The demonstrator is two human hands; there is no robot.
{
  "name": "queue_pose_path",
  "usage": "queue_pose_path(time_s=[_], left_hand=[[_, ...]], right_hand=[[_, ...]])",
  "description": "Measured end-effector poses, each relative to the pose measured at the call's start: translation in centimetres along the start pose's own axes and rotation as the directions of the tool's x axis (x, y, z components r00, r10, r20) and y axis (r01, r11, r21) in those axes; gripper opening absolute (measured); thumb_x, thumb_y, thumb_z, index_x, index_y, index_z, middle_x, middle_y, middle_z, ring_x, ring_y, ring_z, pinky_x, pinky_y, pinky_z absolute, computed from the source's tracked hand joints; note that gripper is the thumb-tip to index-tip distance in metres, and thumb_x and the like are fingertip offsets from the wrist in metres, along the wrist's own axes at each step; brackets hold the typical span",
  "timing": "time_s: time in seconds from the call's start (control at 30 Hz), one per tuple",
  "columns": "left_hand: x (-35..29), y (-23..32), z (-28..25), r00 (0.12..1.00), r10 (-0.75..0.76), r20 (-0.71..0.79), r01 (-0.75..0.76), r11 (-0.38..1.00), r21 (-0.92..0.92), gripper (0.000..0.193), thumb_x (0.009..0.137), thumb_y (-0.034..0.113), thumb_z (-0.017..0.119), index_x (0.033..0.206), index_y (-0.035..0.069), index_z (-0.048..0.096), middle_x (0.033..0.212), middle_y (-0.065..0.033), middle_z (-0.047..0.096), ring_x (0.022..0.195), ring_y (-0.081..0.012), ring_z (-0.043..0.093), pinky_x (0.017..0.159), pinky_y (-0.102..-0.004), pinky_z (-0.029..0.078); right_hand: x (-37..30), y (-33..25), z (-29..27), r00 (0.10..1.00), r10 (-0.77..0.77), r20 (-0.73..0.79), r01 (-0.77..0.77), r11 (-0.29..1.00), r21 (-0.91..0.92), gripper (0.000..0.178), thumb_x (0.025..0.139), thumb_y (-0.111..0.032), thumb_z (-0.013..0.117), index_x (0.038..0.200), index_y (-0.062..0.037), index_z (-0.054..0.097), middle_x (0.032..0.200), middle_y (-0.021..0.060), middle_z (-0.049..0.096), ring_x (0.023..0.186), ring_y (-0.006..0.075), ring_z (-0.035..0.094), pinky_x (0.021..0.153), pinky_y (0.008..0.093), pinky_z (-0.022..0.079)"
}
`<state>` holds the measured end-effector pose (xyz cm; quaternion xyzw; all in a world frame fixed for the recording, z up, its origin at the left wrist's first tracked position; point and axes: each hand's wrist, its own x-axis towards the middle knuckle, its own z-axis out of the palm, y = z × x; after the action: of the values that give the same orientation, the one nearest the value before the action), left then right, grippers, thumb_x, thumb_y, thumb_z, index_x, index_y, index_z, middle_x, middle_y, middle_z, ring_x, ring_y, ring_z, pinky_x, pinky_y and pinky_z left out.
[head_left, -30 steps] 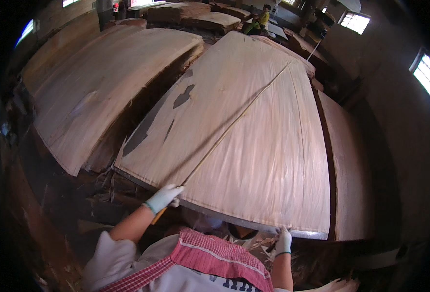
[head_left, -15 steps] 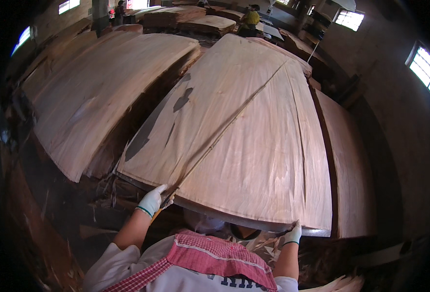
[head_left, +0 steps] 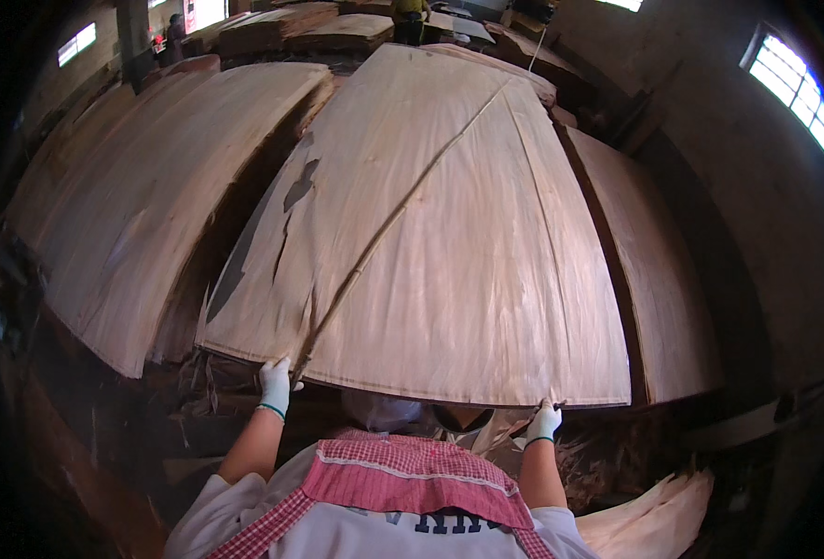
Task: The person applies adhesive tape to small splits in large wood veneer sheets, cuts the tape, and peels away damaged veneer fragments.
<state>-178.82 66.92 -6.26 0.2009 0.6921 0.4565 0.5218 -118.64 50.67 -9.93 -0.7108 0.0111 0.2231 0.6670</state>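
wood sheet [head_left: 458, 279]: spread out ahead, far end at 12 o'clock, near edge running from 7 to 5.
left hand [head_left: 275, 384]: gloved, at 7 o'clock, fingers closed on the near edge; whether it also grips the stick, i cannot tell.
right hand [head_left: 544, 423]: gloved, at 5 o'clock, pinched closed on the same edge.
stick [head_left: 362, 265]: lying across the sheet, from beside the left hand towards 1 o'clock.
tears [head_left: 300, 184]: dark gaps at 10 o'clock.
stacks: one at 9 o'clock [head_left: 188, 168], another at 3 [head_left: 649, 242].
handling: looks thin, probably light yet floppy, likely to split along its grain.
hold: sound near edge, hands well apart, clear of tears.
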Motion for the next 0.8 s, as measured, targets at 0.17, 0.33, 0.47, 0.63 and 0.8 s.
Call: queue_pose_path(time_s=[0.17, 0.33, 0.47, 0.63, 0.8], left_hand=[[1.2, -0.5, 1.4, 0.995, 0.096, -0.029, -0.098, 0.994, -0.053, 0.027, 0.087, 0.019, 0.067, 0.106, 0.000, 0.062, 0.092, -0.0147, 0.064, 0.062, -0.0294, 0.066, 0.042, -0.0426, 0.059], [1.6, -1.2, 1.7, 0.995, 0.092, -0.047, -0.096, 0.992, -0.087, 0.031, 0.086, 0.019, 0.068, 0.106, -0.004, 0.062, 0.089, -0.0177, 0.065, 0.059, -0.0317, 0.066, 0.039, -0.0418, 0.057], [0.4, -1.4, -0.1, 0.999, 0.022, 0.047, -0.014, 0.985, -0.170, 0.023, 0.091, 0.022, 0.065, 0.101, 0.001, 0.062, 0.083, -0.0137, 0.066, 0.058, -0.0261, 0.066, 0.041, -0.0381, 0.056], [0.1, -1.3, -1.4, 0.998, 0.020, 0.062, -0.013, 0.994, -0.104, 0.018, 0.093, 0.021, 0.062, 0.097, 0.003, 0.061, 0.077, -0.0120, 0.066, 0.056, -0.0241, 0.066, 0.040, -0.0377, 0.055], [0.9, -1.4, -0.9, 0.999, 0.044, -0.014, -0.045, 0.994, -0.104, 0.021, 0.087, 0.021, 0.067, 0.089, 0.001, 0.064, 0.075, -0.0128, 0.065, 0.053, -0.0264, 0.066, 0.040, -0.0381, 0.056]], right_hand=[[0.8, 0.0, 0.6, 0.997, 0.061, 0.039, -0.058, 0.996, -0.063, 0.016, 0.095, -0.015, 0.056, 0.080, -0.0128, 0.050, 0.058, 0.0008, 0.049, 0.039, 0.0137, 0.041, 0.038, 0.0294, 0.033], [0.5, -0.4, 1.1, 0.982, 0.187, 0.035, -0.183, 0.978, -0.100, 0.016, 0.094, -0.015, 0.058, 0.081, -0.0087, 0.053, 0.061, 0.0021, 0.052, 0.045, 0.0147, 0.046, 0.041, 0.0282, 0.035], [0.3, -0.8, 1.1, 0.984, 0.177, 0.005, -0.174, 0.975, -0.134, 0.017, 0.094, -0.017, 0.059, 0.081, -0.0090, 0.053, 0.062, 0.0021, 0.053, 0.047, 0.0145, 0.047, 0.041, 0.0286, 0.035], [0.8, -1.5, 1.3, 0.975, 0.220, 0.015, -0.216, 0.968, -0.124, 0.020, 0.095, -0.019, 0.059, 0.078, -0.0108, 0.051, 0.060, 0.0039, 0.051, 0.042, 0.0152, 0.043, 0.038, 0.0287, 0.034], [1.1, -1.5, 1.8, 0.963, 0.267, -0.046, -0.270, 0.956, -0.116, 0.022, 0.097, -0.022, 0.055, 0.078, -0.0111, 0.051, 0.061, 0.0036, 0.050, 0.042, 0.0152, 0.042, 0.038, 0.0278, 0.033]])
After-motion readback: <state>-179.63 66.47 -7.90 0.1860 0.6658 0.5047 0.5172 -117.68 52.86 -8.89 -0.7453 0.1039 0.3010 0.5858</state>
